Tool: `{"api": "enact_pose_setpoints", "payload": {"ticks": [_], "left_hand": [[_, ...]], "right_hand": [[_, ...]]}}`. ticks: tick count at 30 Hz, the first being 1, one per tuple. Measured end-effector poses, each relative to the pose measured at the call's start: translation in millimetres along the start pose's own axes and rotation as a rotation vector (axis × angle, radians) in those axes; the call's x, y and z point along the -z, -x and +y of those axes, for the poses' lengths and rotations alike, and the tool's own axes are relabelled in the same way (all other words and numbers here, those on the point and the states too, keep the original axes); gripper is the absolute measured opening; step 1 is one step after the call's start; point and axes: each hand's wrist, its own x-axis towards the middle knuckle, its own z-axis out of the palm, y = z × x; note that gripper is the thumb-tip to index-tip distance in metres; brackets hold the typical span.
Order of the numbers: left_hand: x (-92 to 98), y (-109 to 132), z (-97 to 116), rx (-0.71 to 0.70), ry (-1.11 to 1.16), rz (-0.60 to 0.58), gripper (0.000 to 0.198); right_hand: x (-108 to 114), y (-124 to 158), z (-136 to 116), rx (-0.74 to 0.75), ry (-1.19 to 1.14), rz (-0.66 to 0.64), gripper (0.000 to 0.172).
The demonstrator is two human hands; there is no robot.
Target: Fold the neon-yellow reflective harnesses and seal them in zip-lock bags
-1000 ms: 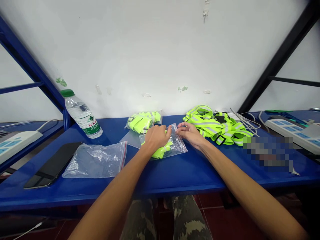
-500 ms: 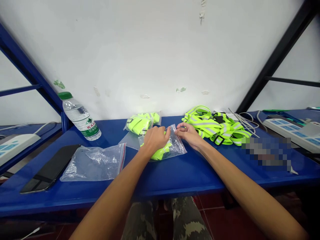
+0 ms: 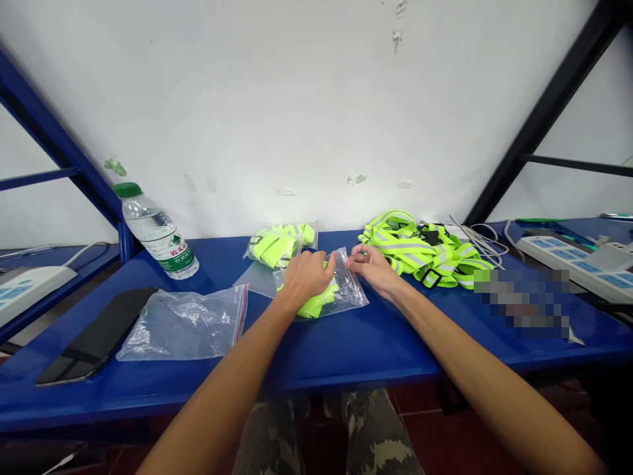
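Head view: the left hand (image 3: 306,277) is laid on a clear zip-top polythene bag (image 3: 350,290), which lies flat on the blue painted counter (image 3: 346,349). A fluorescent yellow-green reflective strap (image 3: 316,305) is seen inside the bag, partly covered by that hand. The left fingers (image 3: 327,262) are held together over the bag. The right hand (image 3: 373,269) is at the bag's upper right edge, its fingers (image 3: 357,258) curled inward (whether the film is pinched cannot be told).

Just behind the hands, a second clear bag packed with yellow-green straps (image 3: 279,245) is placed near the wall. A loose heap of yellow-green reflective straps with grey bands (image 3: 420,251) lies to the right. A flattened clear zip-top bag with a red-striped edge (image 3: 185,324) and a black smartphone (image 3: 96,335) are on the counter to the left, beside a green-capped plastic water bottle (image 3: 159,234), which lies tilted.
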Motion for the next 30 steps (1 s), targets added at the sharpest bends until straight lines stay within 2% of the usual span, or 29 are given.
{"api": "enact_pose_setpoints", "payload": {"ticks": [7,15,25,30], "left_hand": [[0.0,-0.5,-1.8,0.006,0.010,0.005,0.067],[-0.3,-0.5,-1.9,0.007,0.010,-0.005,0.066],[-1.9,-1.6,-3.2,0.013,0.031,0.015,0.067],[-1.4,-0.7,-3.5,0.007,0.030,0.015,0.065]], "right_hand": [[0.8,2.6,-5.5,0.000,0.078,-0.023,0.034],[1.0,2.6,-2.7,0.029,0.051,-0.070,0.038],[-0.2,5.1,-4.3,-0.056,0.051,-0.038,0.034],[-1.5,4.5,-1.5,-0.042,0.029,-0.021,0.039]]}}
